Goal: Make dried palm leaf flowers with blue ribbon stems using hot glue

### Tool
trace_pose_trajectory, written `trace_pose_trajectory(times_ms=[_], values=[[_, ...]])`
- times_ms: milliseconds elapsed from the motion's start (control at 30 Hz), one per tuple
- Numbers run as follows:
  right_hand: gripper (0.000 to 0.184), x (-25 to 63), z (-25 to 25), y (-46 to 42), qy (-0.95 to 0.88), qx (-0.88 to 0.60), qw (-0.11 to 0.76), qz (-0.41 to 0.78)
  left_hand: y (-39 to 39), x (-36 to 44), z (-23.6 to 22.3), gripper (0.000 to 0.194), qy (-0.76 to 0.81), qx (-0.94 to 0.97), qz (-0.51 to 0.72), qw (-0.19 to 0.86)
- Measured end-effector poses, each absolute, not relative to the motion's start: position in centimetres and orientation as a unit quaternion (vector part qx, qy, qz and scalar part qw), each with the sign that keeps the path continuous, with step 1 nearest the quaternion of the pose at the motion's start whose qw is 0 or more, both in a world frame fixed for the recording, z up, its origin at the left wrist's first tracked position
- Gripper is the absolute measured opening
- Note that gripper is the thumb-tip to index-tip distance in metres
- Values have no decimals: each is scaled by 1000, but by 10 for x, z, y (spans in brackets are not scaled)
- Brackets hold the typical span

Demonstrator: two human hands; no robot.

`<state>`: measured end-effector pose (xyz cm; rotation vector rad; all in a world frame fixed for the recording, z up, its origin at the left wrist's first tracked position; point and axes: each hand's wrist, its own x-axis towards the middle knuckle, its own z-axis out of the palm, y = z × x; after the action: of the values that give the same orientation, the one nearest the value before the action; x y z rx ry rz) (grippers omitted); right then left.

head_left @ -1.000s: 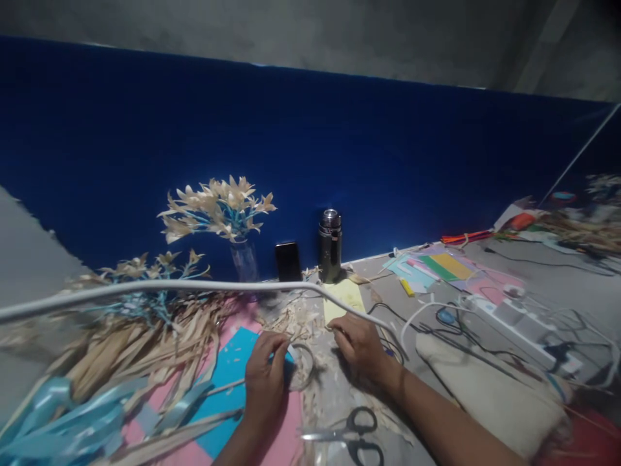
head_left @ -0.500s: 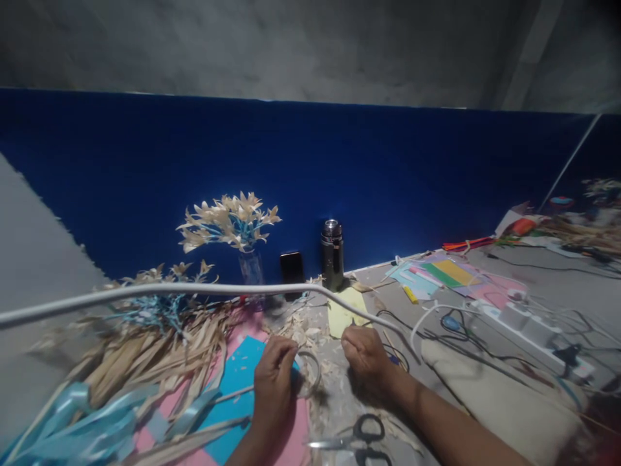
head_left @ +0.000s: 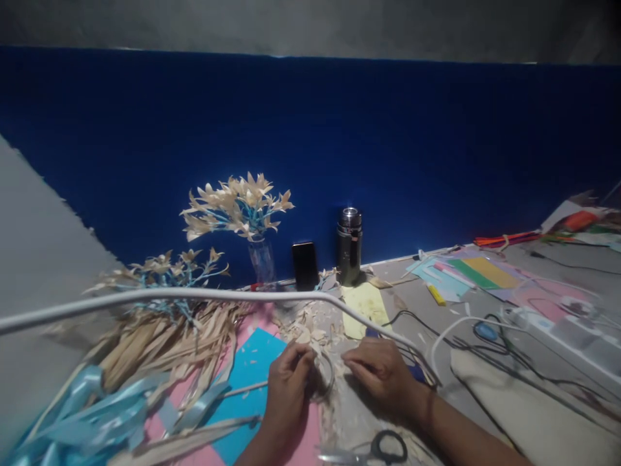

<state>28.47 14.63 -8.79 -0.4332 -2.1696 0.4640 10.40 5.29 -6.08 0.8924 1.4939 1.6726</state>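
My left hand (head_left: 287,387) grips a clear roll of tape (head_left: 324,378) at its left side, fingers curled round the ring. Just to its right, my right hand (head_left: 381,375) rests on the table with fingers bent, its fingertips close to the roll; what they pinch is too small to make out. Both hands sit over a light blue paper sheet (head_left: 247,382) and pink paper (head_left: 291,440), among pale shavings (head_left: 310,327). Black-handled scissors (head_left: 373,450) lie near my right wrist.
A white cable (head_left: 160,298) crosses in front. Dried straw strips (head_left: 160,343) and light blue ribbon (head_left: 77,414) lie left. A vase of straw flowers (head_left: 242,210), a phone (head_left: 305,265) and a steel flask (head_left: 349,246) stand by the blue wall. Coloured papers (head_left: 466,272), a power strip (head_left: 563,327) and a cushion (head_left: 524,408) lie right.
The view has swung slightly right and tilted. My hands stay at the tape roll, and the right hand's fingers have moved closer to it.
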Motion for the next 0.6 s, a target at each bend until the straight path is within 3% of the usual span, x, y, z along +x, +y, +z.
trace_pose_trajectory(times_ms=[167, 533, 600], values=[[40, 285, -86, 140, -878, -193, 398, 180, 53, 95, -74, 34, 577, 338, 638, 382], [12, 282, -103, 142, -877, -189, 391, 207, 54, 83, -91, 33, 639, 361, 580, 354], [14, 282, -101, 140, -885, -178, 378, 204, 54, 83, -91, 31, 637, 360, 576, 364]])
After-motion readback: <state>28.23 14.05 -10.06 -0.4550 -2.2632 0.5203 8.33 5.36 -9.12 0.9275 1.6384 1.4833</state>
